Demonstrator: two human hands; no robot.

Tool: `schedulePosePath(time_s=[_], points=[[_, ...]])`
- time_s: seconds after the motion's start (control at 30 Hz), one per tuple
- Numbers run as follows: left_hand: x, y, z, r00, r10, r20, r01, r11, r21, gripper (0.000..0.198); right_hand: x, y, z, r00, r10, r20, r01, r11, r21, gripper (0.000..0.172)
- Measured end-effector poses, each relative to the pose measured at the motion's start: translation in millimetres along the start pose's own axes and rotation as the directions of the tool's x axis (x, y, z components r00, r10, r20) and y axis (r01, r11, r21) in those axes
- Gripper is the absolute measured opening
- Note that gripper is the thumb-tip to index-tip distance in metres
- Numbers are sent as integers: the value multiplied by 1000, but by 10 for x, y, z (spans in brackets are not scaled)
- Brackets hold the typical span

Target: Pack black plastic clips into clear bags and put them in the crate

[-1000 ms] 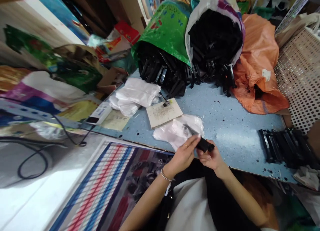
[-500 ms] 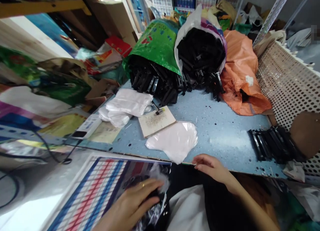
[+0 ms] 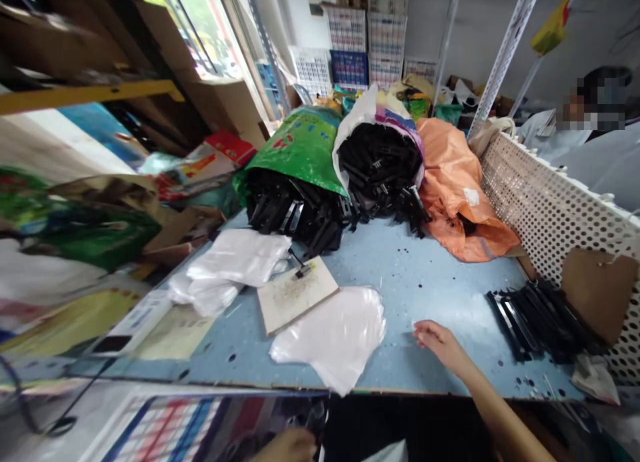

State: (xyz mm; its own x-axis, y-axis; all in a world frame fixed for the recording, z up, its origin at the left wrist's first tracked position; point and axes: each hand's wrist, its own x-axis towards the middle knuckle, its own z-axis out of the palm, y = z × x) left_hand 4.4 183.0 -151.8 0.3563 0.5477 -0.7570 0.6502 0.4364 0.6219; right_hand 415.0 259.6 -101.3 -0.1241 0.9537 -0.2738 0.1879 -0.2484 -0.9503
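My right hand is over the blue tabletop near its front edge, fingers loosely bent and slightly apart, with nothing visible in them. To its left lies a fanned stack of clear plastic bags, partly under a small board with a small black clip-like piece on it. My left hand shows at the bottom edge, below the table, blurred and mostly cut off. It is close to dark, shiny plastic-wrapped contents in a striped crate; its fingers and anything in them cannot be made out.
Black plastic parts spill from a green sack and a white sack. An orange sack stands beside them. More black parts line up at right by a perforated white basket. Folded bags lie left. A person sits beyond.
The view has tilted up. My right hand has moved from the table's front edge forward over the tabletop. My left hand has dropped toward the bottom edge, largely out of view.
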Motion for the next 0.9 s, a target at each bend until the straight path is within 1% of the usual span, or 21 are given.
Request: schedulePosePath(time_s=[0.03,0.07,0.1,0.13,0.17,0.2,0.23,0.27,0.3,0.33,0.4,0.47,0.53,0.6,0.67,0.73,0.77,0.8,0.83,0.87,0.9], points=[[-53,288,-130,998,58,22,-55,992,-112,55,98,20,-112,998,-12,-63,11,1000,-24,47],[-89,599,-260,989,150,3,-147,973,-176,60,201,38,-205,991,-32,-129,25,998,-55,47],[-98,917,-384,969,240,-65,-247,954,-171,59,303,53,-274,981,-53,-187,37,996,-85,46],[-72,1226,-493,932,323,-163,-343,931,-123,55,394,67,-319,970,-67,-233,42,993,-110,45],[-9,1512,-580,879,387,-278,-412,910,-39,48,469,82,-340,962,-71,-263,39,992,-123,44],[88,1761,-641,816,436,-378,-451,891,55,41,525,99,-344,957,-70,-283,34,991,-130,42],[210,1966,-670,751,484,-450,-477,868,138,36,559,117,-335,954,-73,-291,34,990,-139,41],[343,2125,-670,696,524,-491,-497,845,198,33,575,136,-320,953,-84,-291,40,987,-156,40],[476,2237,-642,660,558,-503,-516,823,236,32,576,155,-303,952,-105,-288,54,982,-182,39],[593,2310,-594,644,585,-492,-537,805,254,32,567,173,-287,949,-133,-287,72,974,-214,38],[753,2366,-473,651,618,-441,-571,781,252,33,538,203,-266,939,-182,-291,101,957,-272,36],[804,2367,-388,664,631,-402,-590,772,238,32,517,214,-262,934,-192,-300,101,950,-294,34],[796,2375,-400,649,645,-404,-604,759,243,34,524,192,-281,952,-152,-266,77,959,-273,33],[802,2441,-543,610,671,-423,-620,736,272,37,585,111,-337,981,-96,-168,57,972,-227,34],[870,2603,-818,552,699,-455,-643,704,300,40,736,-56,-447,992,-94,-81,76,976,-206,37],[1002,2888,-1207,493,705,-510,-666,683,300,42,1008,-331,-624,978,-190,-81,162,948,-273,40],[1084,3078,-1435,460,692,-556,-672,681,292,42,1192,-507,-736,958,-268,-103,219,913,-344,40],[1169,3297,-1679,440,673,-594,-665,689,288,44,1404,-707,-861,922,-364,-130,282,864,-417,40],[1254,3538,-1934,409,646,-645,-646,704,295,46,1640,-924,-995,876,-459,-149,340,806,-485,39],[1336,3792,-2195,358,596,-718,-620,727,295,49,1892,-1153,-1135,826,-539,-164,382,749,-542,40],[1414,4049,-2456,270,551,-790,-597,739,312,55,2154,-1386,-1275,797,-576,-180,396,724,-565,41]])
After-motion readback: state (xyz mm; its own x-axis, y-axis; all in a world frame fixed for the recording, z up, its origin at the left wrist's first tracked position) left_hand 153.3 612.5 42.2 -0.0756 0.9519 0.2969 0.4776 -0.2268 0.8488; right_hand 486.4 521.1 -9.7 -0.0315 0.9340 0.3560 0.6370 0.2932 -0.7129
